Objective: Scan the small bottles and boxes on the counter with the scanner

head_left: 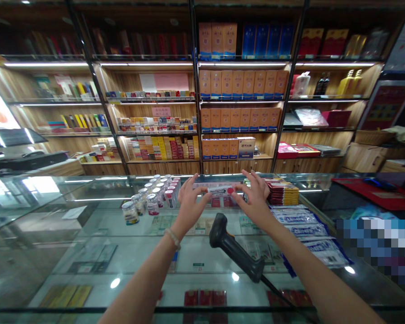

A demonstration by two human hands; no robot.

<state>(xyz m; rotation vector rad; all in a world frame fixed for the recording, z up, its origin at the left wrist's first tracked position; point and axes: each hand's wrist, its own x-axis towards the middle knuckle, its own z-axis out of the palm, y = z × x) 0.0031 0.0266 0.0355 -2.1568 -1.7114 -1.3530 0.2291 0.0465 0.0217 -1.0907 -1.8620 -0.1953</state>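
Observation:
A slim white pack of chewing gum [219, 192], lettered "Doublemint" with a red spot at one end, is held level above the glass counter. My left hand [191, 200] pinches its left end between thumb and forefinger. At the other end, the thumb and forefinger of my right hand [254, 198] close on it. Just nearer to me, a black barcode scanner [236, 252] lies on the glass, its cord running to the lower right. Behind the gum pack, a box of small packs [219, 202] is partly hidden by my hands.
Several small jars [131, 213] stand in rows left of my hands. To the right lie stacked red-and-yellow packets [283, 191] and blue-and-white bags [303, 229]. Boxes and packs show beneath the glass counter [138, 256]. Stocked shelves [239, 101] line the back wall.

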